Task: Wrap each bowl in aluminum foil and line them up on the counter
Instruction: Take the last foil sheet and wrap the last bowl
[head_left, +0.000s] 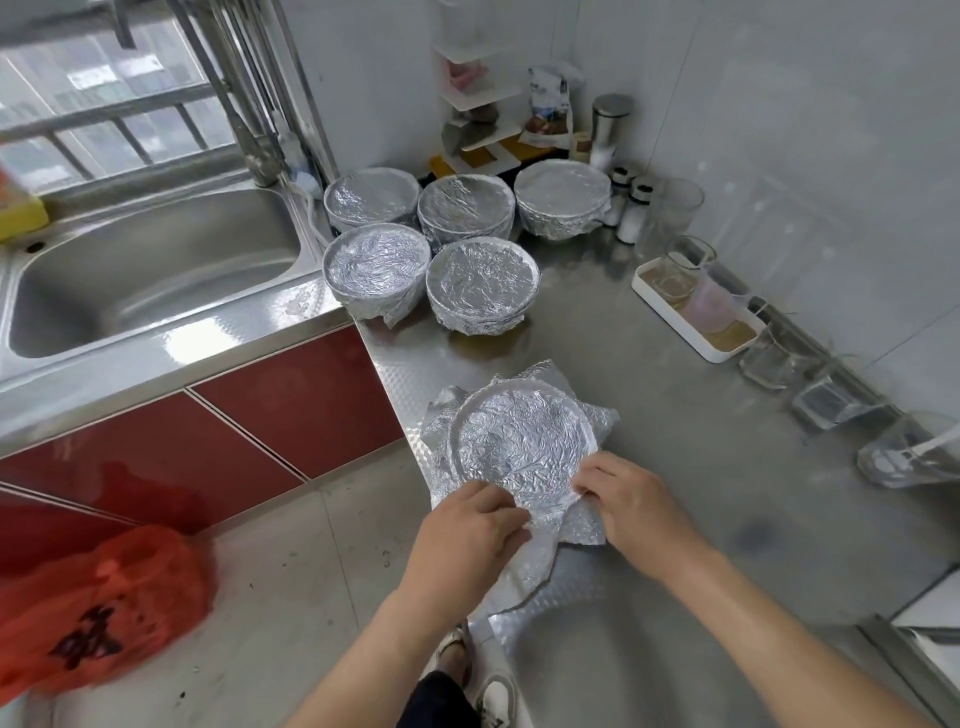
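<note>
Steel counter (675, 467) bears a foil-draped bowl (519, 441), crinkled edges flaring untucked

Home kitchen, steel sink (156, 280) with tap (254, 140); steel surface (649, 415), red cabinet doors (291, 395), seasoning shakers (631, 208), drinking glasses (680, 208)

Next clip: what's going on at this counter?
A person is wrapping a bowl in foil near the front edge of the steel counter. The left hand and right hand both pinch loose foil at the bowl's near rim; other corners stick out unfolded. Five wrapped bowls stand in two rows beside the sink.
</note>
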